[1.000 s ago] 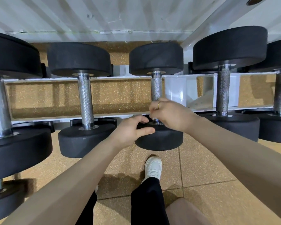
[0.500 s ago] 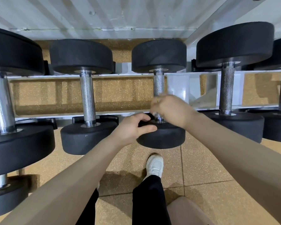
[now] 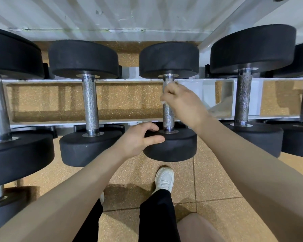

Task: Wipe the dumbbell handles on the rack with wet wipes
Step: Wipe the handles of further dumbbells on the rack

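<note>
Dumbbells line the white rack (image 3: 129,80) in a row, black round heads toward the wall and toward the person, knurled steel handles bridging the gap over the cork-coloured floor (image 3: 217,180). The person stands over the middle dumbbell (image 3: 170,145), the smallest of the set. Their right hand (image 3: 184,102) is curled round the upper half of its handle (image 3: 168,117), fingers wrapped from the right side, and a scrap of pale wet wipe (image 3: 163,102) peeks out at the left edge of the grip, pressed against the metal; the hand is blurred, so how much of the wipe lies under the fingers I cannot tell. The lower half of the handle shows bare below the hand, down to the collar at the near head. The left hand (image 3: 140,138) grips that near head at its left rim, thumb lying along the outer face and fingers hooked over the inner face beside the collar. To the left sits a neighbouring dumbbell (image 3: 89,105) with its handle uncovered, and further left a much larger one (image 3: 0,105) with a smooth, thick bar. To the right, another dumbbell (image 3: 243,95) rests with a darker knurled handle. Below, a white shoe (image 3: 164,179) and black trouser legs (image 3: 157,215) stand on the floor tiles.
</note>
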Demonstrator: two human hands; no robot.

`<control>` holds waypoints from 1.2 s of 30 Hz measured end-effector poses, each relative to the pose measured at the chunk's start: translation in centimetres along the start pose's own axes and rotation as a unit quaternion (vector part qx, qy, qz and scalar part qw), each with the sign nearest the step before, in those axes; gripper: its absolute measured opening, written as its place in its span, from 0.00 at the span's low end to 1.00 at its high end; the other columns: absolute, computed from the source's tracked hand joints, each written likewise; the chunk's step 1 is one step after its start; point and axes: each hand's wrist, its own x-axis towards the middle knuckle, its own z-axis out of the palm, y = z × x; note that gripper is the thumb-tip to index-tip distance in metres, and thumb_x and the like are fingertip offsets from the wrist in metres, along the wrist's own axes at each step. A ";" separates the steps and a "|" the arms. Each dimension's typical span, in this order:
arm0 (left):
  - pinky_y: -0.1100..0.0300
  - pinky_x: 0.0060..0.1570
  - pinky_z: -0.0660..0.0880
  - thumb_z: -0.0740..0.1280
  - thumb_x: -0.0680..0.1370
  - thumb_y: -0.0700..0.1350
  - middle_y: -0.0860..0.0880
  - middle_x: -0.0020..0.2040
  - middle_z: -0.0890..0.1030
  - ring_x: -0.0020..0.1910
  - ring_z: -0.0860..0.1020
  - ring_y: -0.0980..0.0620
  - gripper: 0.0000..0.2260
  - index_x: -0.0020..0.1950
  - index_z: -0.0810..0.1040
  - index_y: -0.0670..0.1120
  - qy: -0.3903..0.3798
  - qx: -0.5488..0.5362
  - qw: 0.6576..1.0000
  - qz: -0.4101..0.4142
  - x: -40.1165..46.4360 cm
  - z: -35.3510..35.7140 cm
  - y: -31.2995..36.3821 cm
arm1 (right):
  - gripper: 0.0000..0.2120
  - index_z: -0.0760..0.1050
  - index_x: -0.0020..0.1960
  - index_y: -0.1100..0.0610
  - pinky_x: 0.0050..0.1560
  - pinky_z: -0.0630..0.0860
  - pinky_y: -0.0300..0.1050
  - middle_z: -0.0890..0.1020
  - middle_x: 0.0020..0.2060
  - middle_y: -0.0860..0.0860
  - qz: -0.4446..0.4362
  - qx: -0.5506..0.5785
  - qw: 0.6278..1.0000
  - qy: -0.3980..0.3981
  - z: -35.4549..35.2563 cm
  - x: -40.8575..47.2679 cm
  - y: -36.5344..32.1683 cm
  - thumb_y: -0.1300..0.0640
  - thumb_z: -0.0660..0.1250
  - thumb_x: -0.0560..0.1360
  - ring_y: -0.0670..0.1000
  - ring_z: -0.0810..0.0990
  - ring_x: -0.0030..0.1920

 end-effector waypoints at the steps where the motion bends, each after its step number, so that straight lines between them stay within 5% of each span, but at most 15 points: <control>1: 0.80 0.43 0.63 0.67 0.75 0.51 0.54 0.60 0.75 0.47 0.71 0.64 0.18 0.63 0.73 0.47 -0.001 0.000 1.000 -0.002 -0.1 0.0 0.0 | 0.14 0.75 0.59 0.60 0.50 0.66 0.48 0.72 0.57 0.58 -0.011 0.014 1.000 -0.026 0.4 -0.8 0.0 0.66 0.55 0.78 0.58 0.70 0.56; 7: 0.73 0.49 0.60 0.67 0.75 0.52 0.53 0.63 0.74 0.57 0.69 0.61 0.19 0.64 0.73 0.48 -0.016 0.009 1.000 -0.013 -0.2 -0.2 0.3 | 0.09 0.80 0.48 0.61 0.43 0.71 0.44 0.76 0.47 0.57 -0.043 0.140 0.983 -0.107 0.4 -4.3 0.6 0.70 0.66 0.72 0.59 0.78 0.43; 10: 0.71 0.51 0.60 0.67 0.75 0.53 0.55 0.63 0.74 0.57 0.68 0.62 0.19 0.65 0.73 0.49 -0.020 0.007 1.000 -0.015 -0.2 -0.2 0.2 | 0.08 0.77 0.48 0.65 0.43 0.67 0.39 0.75 0.46 0.57 0.091 0.200 0.975 0.033 -0.4 -3.0 1.5 0.72 0.63 0.72 0.53 0.75 0.42; 13: 0.72 0.49 0.60 0.67 0.75 0.52 0.55 0.62 0.74 0.57 0.68 0.61 0.18 0.64 0.73 0.49 -0.011 -0.006 1.000 -0.013 -0.1 -0.1 -0.1 | 0.11 0.75 0.45 0.59 0.44 0.65 0.33 0.74 0.46 0.53 0.275 0.267 0.914 0.135 -0.1 -0.5 2.2 0.72 0.58 0.73 0.49 0.72 0.43; 16: 0.71 0.45 0.61 0.67 0.75 0.51 0.54 0.60 0.74 0.55 0.69 0.59 0.18 0.63 0.73 0.48 -0.001 -0.010 1.000 -0.012 0.0 0.1 -0.2 | 0.13 0.71 0.41 0.54 0.39 0.71 0.34 0.76 0.42 0.51 0.338 0.416 0.840 0.082 1.4 0.4 1.4 0.70 0.57 0.75 0.48 0.75 0.36; 18: 0.72 0.43 0.62 0.67 0.76 0.50 0.54 0.60 0.74 0.54 0.69 0.59 0.17 0.63 0.74 0.48 -0.001 -0.006 1.000 -0.008 0.0 0.1 -0.2 | 0.13 0.71 0.42 0.53 0.41 0.73 0.31 0.77 0.41 0.51 0.342 0.449 0.824 0.039 1.7 -1.1 1.5 0.70 0.58 0.75 0.49 0.77 0.39; 22: 0.71 0.47 0.60 0.66 0.76 0.51 0.53 0.62 0.74 0.56 0.69 0.59 0.18 0.64 0.73 0.48 -0.015 0.004 1.000 -0.013 0.0 -0.1 -0.1 | 0.16 0.75 0.35 0.49 0.51 0.76 0.45 0.79 0.42 0.50 0.262 0.391 0.874 -0.119 1.7 -4.5 1.9 0.70 0.66 0.72 0.54 0.80 0.47; 24: 0.68 0.51 0.61 0.66 0.76 0.52 0.53 0.64 0.74 0.59 0.69 0.58 0.19 0.64 0.73 0.48 -0.016 0.005 1.000 -0.019 -0.2 -0.1 0.1 | 0.13 0.77 0.36 0.52 0.48 0.76 0.39 0.79 0.42 0.50 0.241 0.345 0.893 -0.158 0.9 -4.4 1.4 0.69 0.68 0.72 0.52 0.79 0.45; 26: 0.67 0.53 0.61 0.66 0.76 0.52 0.52 0.64 0.74 0.61 0.70 0.57 0.19 0.65 0.72 0.48 -0.014 0.011 1.000 -0.022 -0.2 -0.1 0.3 | 0.10 0.77 0.41 0.56 0.36 0.70 0.25 0.77 0.39 0.48 0.231 0.321 0.911 -0.113 -0.4 -3.3 0.8 0.70 0.64 0.73 0.43 0.77 0.39; 28: 0.67 0.53 0.62 0.66 0.75 0.53 0.52 0.64 0.73 0.59 0.69 0.58 0.20 0.66 0.71 0.48 -0.014 0.018 0.999 -0.023 -0.4 0.0 0.4 | 0.10 0.76 0.45 0.58 0.30 0.66 0.23 0.76 0.38 0.48 0.259 0.352 0.899 0.002 -1.3 -2.1 0.2 0.70 0.60 0.74 0.36 0.75 0.33; 30: 0.67 0.52 0.62 0.66 0.76 0.54 0.52 0.65 0.72 0.56 0.68 0.58 0.22 0.67 0.70 0.48 -0.009 0.030 0.999 -0.018 -0.5 0.0 0.5 | 0.09 0.75 0.46 0.58 0.32 0.66 0.24 0.77 0.39 0.49 0.255 0.344 0.900 0.088 -1.5 -1.2 -0.5 0.68 0.59 0.75 0.39 0.74 0.35; 36: 0.65 0.56 0.63 0.66 0.75 0.54 0.50 0.66 0.72 0.60 0.70 0.54 0.23 0.67 0.70 0.45 0.011 0.031 0.999 -0.009 -0.7 0.2 0.4 | 0.09 0.80 0.50 0.62 0.44 0.64 0.31 0.77 0.45 0.54 0.136 0.202 0.967 0.069 0.8 -1.3 -0.6 0.69 0.64 0.73 0.53 0.76 0.46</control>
